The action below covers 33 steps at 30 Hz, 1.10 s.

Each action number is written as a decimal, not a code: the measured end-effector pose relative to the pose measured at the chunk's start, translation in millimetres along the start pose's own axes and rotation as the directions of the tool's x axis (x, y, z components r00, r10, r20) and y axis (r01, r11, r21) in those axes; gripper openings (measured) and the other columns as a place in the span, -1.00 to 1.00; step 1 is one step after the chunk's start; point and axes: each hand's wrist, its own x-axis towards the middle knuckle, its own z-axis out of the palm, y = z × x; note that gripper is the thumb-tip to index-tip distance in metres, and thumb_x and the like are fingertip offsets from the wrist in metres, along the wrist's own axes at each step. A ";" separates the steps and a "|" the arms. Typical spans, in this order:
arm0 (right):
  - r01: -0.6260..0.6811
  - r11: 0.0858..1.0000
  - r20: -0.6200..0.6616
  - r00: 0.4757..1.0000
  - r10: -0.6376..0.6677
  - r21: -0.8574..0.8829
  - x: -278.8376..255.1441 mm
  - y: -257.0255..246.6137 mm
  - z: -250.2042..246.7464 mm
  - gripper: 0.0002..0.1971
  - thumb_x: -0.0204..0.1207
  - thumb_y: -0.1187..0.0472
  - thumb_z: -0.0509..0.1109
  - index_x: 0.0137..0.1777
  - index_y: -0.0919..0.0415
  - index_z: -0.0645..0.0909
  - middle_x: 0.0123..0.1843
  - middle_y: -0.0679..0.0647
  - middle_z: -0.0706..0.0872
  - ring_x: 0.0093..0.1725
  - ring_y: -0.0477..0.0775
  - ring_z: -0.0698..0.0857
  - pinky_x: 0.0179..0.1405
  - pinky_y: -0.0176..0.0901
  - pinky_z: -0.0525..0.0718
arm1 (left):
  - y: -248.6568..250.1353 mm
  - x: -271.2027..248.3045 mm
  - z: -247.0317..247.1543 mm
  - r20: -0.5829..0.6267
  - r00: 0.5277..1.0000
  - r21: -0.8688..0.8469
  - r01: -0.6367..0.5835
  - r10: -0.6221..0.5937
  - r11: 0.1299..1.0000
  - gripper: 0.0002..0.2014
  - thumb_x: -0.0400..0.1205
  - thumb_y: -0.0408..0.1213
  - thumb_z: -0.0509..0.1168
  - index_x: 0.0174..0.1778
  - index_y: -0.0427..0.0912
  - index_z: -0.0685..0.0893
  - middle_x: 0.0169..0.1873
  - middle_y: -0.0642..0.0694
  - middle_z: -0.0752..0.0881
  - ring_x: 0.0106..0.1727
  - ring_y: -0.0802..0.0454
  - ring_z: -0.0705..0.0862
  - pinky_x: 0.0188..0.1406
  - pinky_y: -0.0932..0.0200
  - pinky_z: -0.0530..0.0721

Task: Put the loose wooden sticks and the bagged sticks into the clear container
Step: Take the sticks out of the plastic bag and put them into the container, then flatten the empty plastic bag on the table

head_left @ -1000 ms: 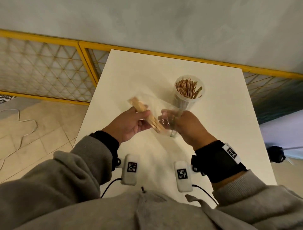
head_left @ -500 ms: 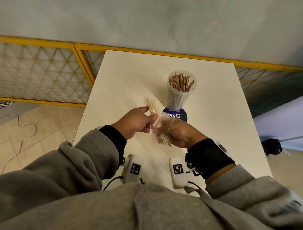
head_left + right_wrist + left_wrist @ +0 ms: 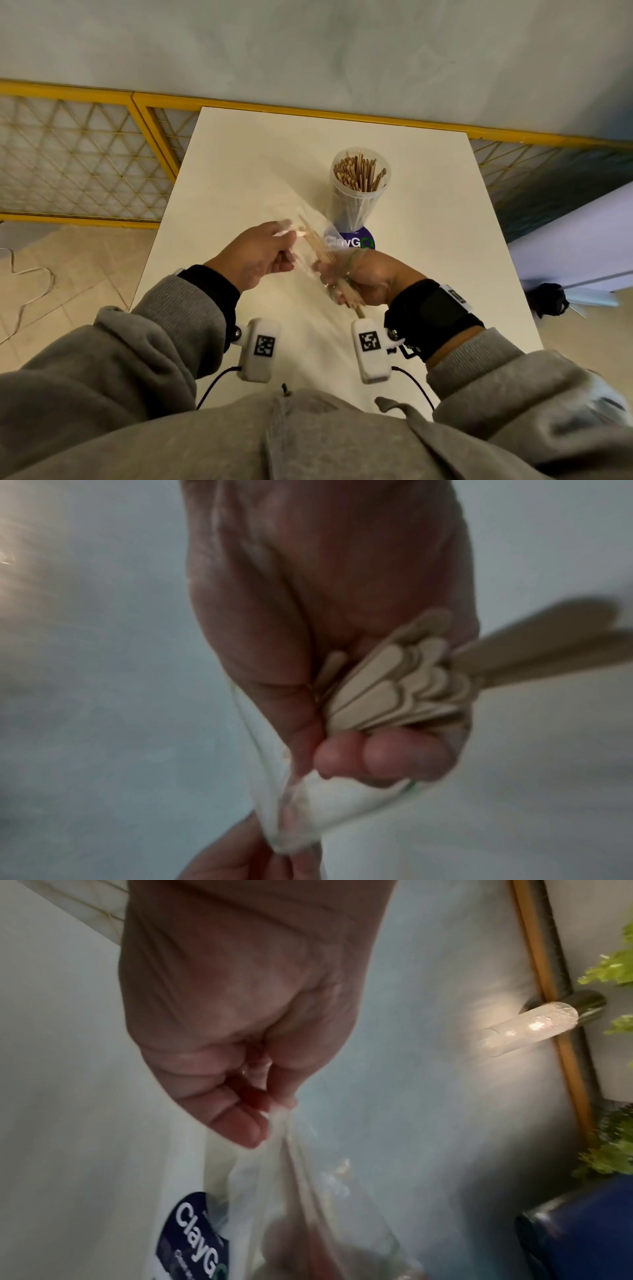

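A clear round container [image 3: 359, 192] stands upright at the table's far middle, packed with wooden sticks [image 3: 358, 171]. Over the near middle, both hands hold a clear plastic bag [image 3: 317, 240] of sticks. My left hand [image 3: 284, 236] pinches the bag's upper end; that pinch [image 3: 277, 1115] also shows in the left wrist view, with the bag [image 3: 308, 1191] hanging below it. My right hand [image 3: 337, 287] grips the bundle of flat sticks [image 3: 387, 685], whose rounded ends fan out past the palm. The bag [image 3: 308, 804] stretches from the right fingers [image 3: 377, 756] to the left hand.
A round purple "ClayGo" lid [image 3: 356, 241] lies flat on the white table [image 3: 239, 164] in front of the container. A yellow-framed mesh railing [image 3: 85, 154] runs behind and to the left. A cable [image 3: 30, 274] lies on the tiled floor at left.
Both hands drew closer to my body. The bag swung from lying across to pointing away. The left hand went from gripping the sticks to pinching the bag's end, and the right hand closed round the sticks.
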 end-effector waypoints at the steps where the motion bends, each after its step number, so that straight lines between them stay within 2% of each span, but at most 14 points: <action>1: -0.014 0.998 0.004 1.000 0.015 -0.065 -2.5 0.8 -7.8 -0.84 0.60 0.45 0.23 -0.14 0.21 0.53 -0.42 0.04 0.58 -0.52 -0.01 0.54 -0.56 -0.25 0.56 | -2.5 4.5 -5.0 -0.070 0.997 -0.078 -0.026 0.021 0.997 -0.71 0.69 -0.34 0.22 0.32 -0.06 0.48 -0.41 -0.08 0.50 -0.42 0.08 0.54 -0.41 0.28 0.72; 3: -0.042 0.975 0.023 0.999 0.049 -0.220 -8.7 3.7 -24.6 -0.91 0.57 0.36 0.30 -0.15 0.21 0.50 -0.42 0.04 0.56 -0.52 -0.01 0.54 -0.51 -0.22 0.56 | -8.3 11.7 -16.0 -0.208 0.977 -0.218 -0.095 0.049 0.971 -0.78 0.68 -0.41 0.19 0.21 -0.11 0.52 -0.41 -0.09 0.43 -0.43 0.06 0.50 -0.38 0.27 0.74; 5: -0.036 0.956 0.018 0.999 0.043 -0.291 -15.2 6.3 -39.2 -0.93 0.48 0.28 0.33 -0.16 0.20 0.48 -0.39 0.06 0.55 -0.49 0.00 0.54 -0.48 -0.19 0.58 | -21.3 18.4 -26.1 -0.288 0.958 -0.245 -0.092 0.018 0.965 -0.89 0.67 -0.41 0.16 0.05 -0.30 0.56 -0.43 -0.11 0.41 -0.52 0.11 0.54 -0.23 0.19 0.78; 7: 0.064 0.972 -0.035 0.997 -0.073 -0.228 -17.3 2.7 -50.7 -0.90 0.54 0.34 0.29 -0.18 0.23 0.44 -0.39 0.08 0.56 -0.50 0.00 0.56 -0.50 -0.19 0.61 | -40.7 20.4 -32.3 -0.291 0.949 -0.214 0.060 -0.122 0.975 -0.79 0.70 -0.23 0.17 0.04 -0.35 0.52 -0.35 -0.17 0.55 -0.41 0.05 0.70 -0.04 0.05 0.75; 10: 0.358 0.916 -0.165 0.907 -0.387 -0.180 -17.5 -23.3 -58.8 -0.86 0.62 0.34 0.23 -0.18 0.22 0.44 -0.44 0.05 0.59 -0.48 0.02 0.57 -0.49 -0.20 0.62 | -61.6 4.5 -33.2 -0.033 0.919 0.044 0.395 -0.394 0.918 -0.55 0.66 0.06 0.20 0.17 -0.32 0.53 -0.05 -0.27 0.71 -0.04 -0.19 0.73 -0.05 -0.05 0.72; 12: 0.548 0.812 -0.278 0.763 -0.584 -0.202 -15.0 -51.5 -60.4 -0.88 0.65 0.27 0.21 -0.13 0.20 0.45 -0.40 0.07 0.58 -0.43 0.06 0.58 -0.46 -0.15 0.59 | -60.7 -9.1 -30.7 0.160 0.894 0.265 0.369 -0.418 0.891 -0.53 0.63 0.06 0.26 0.24 -0.28 0.58 0.01 -0.26 0.74 -0.03 -0.16 0.74 -0.08 0.03 0.70; 15: 0.767 0.614 -0.453 0.486 -0.747 -0.190 -7.3 -97.0 -59.5 -0.97 0.65 0.30 0.20 -0.02 0.20 0.39 -0.27 0.09 0.53 -0.33 0.06 0.57 -0.34 -0.12 0.64 | -40.8 -14.3 -28.2 0.204 0.957 0.375 0.119 -0.207 0.919 -0.55 0.48 0.08 0.34 0.14 -0.19 0.67 -0.09 -0.17 0.76 -0.14 -0.05 0.74 -0.19 0.14 0.64; 17: 0.818 0.541 -0.517 0.384 -0.766 -0.195 1.4 -122.5 -60.3 -0.92 0.64 0.36 0.20 -0.02 0.18 0.39 -0.23 0.10 0.50 -0.28 0.07 0.54 -0.27 -0.14 0.65 | -28.9 -3.3 -30.4 0.059 0.998 0.426 -0.039 0.015 0.904 -0.73 0.60 -0.08 0.31 0.04 -0.20 0.69 -0.19 -0.14 0.73 -0.19 -0.03 0.70 -0.25 0.15 0.58; 20: 0.753 0.576 -0.542 0.355 -0.762 -0.317 26.6 -136.7 -66.1 -0.88 0.59 0.37 0.26 -0.02 0.16 0.41 -0.19 0.08 0.52 -0.25 0.03 0.57 -0.15 -0.10 0.69 | -25.4 21.7 -49.6 -0.083 0.942 0.671 -0.189 0.325 0.717 -0.87 0.64 -0.20 0.26 -0.11 -0.13 0.67 -0.20 -0.11 0.73 -0.15 -0.06 0.67 -0.22 0.16 0.54; 24: 0.558 0.716 -0.605 0.415 -0.679 -0.420 56.5 -125.7 -76.5 -0.80 0.51 0.28 0.39 -0.01 0.03 0.43 -0.17 0.05 0.61 -0.13 0.10 0.70 0.14 0.17 0.74 | -51.6 40.1 -77.9 0.067 0.852 0.879 -0.297 0.519 0.374 -0.90 0.60 -0.19 0.31 0.00 -0.07 0.64 -0.04 -0.04 0.64 0.01 -0.05 0.64 -0.04 0.11 0.58; 27: 0.520 0.725 -0.615 0.408 -0.675 -0.451 59.5 -125.7 -78.1 -0.72 0.51 0.29 0.42 0.10 -0.01 0.44 -0.19 0.08 0.67 -0.07 0.06 0.73 0.18 -0.01 0.70 | -65.8 35.7 -80.5 0.130 0.804 0.915 -0.322 0.580 0.241 -0.77 0.60 -0.14 0.31 0.12 -0.14 0.63 0.02 -0.09 0.63 -0.04 -0.08 0.61 -0.01 0.04 0.62; 30: 0.502 0.635 -0.560 0.315 -0.766 -0.587 54.6 -125.0 -76.8 -0.67 0.55 0.31 0.35 0.26 0.02 0.48 -0.18 -0.02 0.65 -0.11 -0.08 0.68 0.05 -0.32 0.63 | -72.9 30.2 -80.5 0.210 0.756 0.922 -0.364 0.619 0.131 -0.67 0.59 -0.06 0.16 0.12 -0.19 0.63 0.07 -0.15 0.65 0.06 -0.13 0.62 0.04 0.01 0.59; 32: 0.405 0.480 -0.431 0.210 -0.877 -0.778 50.2 -116.2 -76.6 -0.70 0.63 0.26 0.25 0.33 0.08 0.56 0.00 0.01 0.68 -0.01 -0.11 0.63 0.07 -0.41 0.53 | -78.6 29.2 -82.6 0.264 0.761 0.925 -0.375 0.593 0.070 -0.64 0.60 -0.05 0.12 0.14 -0.21 0.62 0.14 -0.17 0.65 0.20 -0.19 0.62 0.11 -0.04 0.57; 33: 0.311 0.377 -0.325 0.207 -0.923 -0.873 49.5 -109.7 -78.0 -0.69 0.67 0.19 0.18 0.35 0.12 0.59 0.12 0.06 0.70 0.09 -0.07 0.63 0.14 -0.37 0.50 | -82.1 28.5 -83.8 0.278 0.773 0.927 -0.371 0.570 0.051 -0.61 0.61 -0.04 0.11 0.19 -0.21 0.61 0.20 -0.19 0.63 0.28 -0.22 0.60 0.15 -0.07 0.57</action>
